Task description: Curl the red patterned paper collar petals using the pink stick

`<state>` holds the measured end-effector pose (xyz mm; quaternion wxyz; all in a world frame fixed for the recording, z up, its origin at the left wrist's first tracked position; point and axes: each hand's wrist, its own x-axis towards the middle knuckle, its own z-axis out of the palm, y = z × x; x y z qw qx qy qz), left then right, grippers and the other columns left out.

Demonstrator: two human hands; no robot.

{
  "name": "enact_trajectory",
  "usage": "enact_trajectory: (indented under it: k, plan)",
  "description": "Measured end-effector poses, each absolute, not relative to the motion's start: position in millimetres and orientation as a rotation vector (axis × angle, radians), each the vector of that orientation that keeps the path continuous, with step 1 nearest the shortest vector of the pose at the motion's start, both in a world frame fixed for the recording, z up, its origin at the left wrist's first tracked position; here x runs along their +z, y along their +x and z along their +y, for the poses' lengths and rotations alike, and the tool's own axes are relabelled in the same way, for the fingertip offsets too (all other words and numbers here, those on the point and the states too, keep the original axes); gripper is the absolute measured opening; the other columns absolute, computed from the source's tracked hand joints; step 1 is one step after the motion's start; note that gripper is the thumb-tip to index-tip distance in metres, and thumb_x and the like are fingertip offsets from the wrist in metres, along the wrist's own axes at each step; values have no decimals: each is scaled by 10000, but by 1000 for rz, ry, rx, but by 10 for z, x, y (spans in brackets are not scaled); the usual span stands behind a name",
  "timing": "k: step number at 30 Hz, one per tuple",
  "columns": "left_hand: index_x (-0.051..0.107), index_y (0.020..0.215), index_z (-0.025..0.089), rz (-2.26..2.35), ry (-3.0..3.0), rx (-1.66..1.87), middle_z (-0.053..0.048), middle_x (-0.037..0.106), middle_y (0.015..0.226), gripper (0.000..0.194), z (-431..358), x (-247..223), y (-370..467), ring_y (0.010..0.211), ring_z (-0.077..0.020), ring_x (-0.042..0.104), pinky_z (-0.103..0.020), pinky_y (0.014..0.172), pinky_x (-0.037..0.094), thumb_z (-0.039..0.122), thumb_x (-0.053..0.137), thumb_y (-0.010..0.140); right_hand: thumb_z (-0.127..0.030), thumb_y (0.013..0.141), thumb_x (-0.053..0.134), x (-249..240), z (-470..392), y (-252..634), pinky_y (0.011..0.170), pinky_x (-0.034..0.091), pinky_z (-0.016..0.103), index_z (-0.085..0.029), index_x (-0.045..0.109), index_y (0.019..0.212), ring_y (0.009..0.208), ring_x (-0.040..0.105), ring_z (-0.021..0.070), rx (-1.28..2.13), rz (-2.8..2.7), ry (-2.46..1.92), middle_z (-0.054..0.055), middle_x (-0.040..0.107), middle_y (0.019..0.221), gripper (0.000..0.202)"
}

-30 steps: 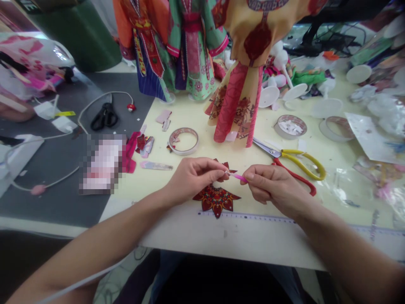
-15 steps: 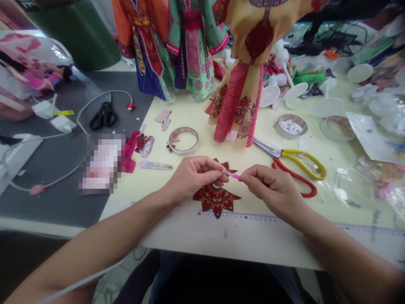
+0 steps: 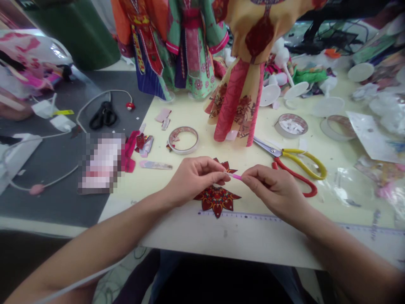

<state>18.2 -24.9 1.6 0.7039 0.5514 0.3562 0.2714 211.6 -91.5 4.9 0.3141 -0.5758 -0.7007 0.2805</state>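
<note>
My right hand is closed in a pinch round a slim pink pen-like stick, which points left. At the stick's far end, the thumb and forefinger of my left hand are pressed together by its small pale tip; what they pinch is too small to make out. Under both hands lies a dark red star-shaped patterned piece, partly hidden by my left hand. A printed ruler scale runs along its lower points.
Scissors with red and yellow handles lie right of my hands. Tape rolls and fabric scraps are scattered around. Three dressed figures stand behind. Black scissors and a pixelated flat object lie on the left.
My left fingers have shifted slightly right and down along the stick's tip. My right hand is almost in the same place, still holding the stick.
</note>
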Motion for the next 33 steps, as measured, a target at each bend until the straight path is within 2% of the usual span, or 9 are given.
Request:
enact_trajectory:
  k: [4, 11, 18, 21, 26, 33]
  plan:
    - [660, 794, 117, 761, 1139, 619, -43, 704, 759, 174, -232, -18, 178, 703, -104, 649, -209, 698, 523, 287, 626, 809, -271, 872, 511, 2, -941, 2106, 493, 383, 206, -181, 599, 833, 519, 506, 72, 536, -1902, -1513, -6, 637, 674, 132]
    - [670, 773, 133, 757, 1030, 597, -9, 660, 687, 129, -220, -69, 184, 654, -82, 616, -188, 658, 480, 261, 674, 767, -240, 856, 541, -34, -969, 2069, 464, 363, 220, -165, 594, 840, 466, 492, 74, 228, -1990, -1451, -16, 629, 603, 93]
    - [664, 741, 140, 740, 989, 602, -6, 651, 736, 117, -237, -83, 193, 640, -72, 603, -198, 653, 484, 250, 702, 732, -208, 830, 573, -82, -988, 2059, 514, 394, 252, -194, 577, 865, 558, 574, 117, -20, -2035, -1384, 9, 672, 694, 38]
    - [662, 743, 144, 755, 1085, 693, -4, 647, 701, 127, -268, -97, 223, 648, -79, 600, -197, 646, 483, 263, 703, 733, -221, 836, 567, -58, -1006, 2042, 480, 380, 237, -183, 568, 883, 506, 538, 94, 105, -1956, -1426, 2, 656, 667, 60]
    - [660, 729, 148, 838, 1277, 863, -3, 662, 712, 114, -337, -82, 259, 673, -76, 596, -172, 638, 483, 256, 698, 736, -256, 858, 537, -23, -1000, 2007, 456, 376, 209, -189, 540, 848, 494, 490, 76, 583, -1727, -1471, -24, 601, 615, 68]
    - [672, 875, 148, 776, 1336, 880, -17, 693, 818, 106, -348, -38, 231, 734, -82, 647, -180, 729, 532, 199, 603, 814, -321, 847, 548, -7, -939, 2042, 406, 298, 219, -211, 544, 813, 452, 387, 71, 903, -1504, -1443, -50, 484, 542, 115]
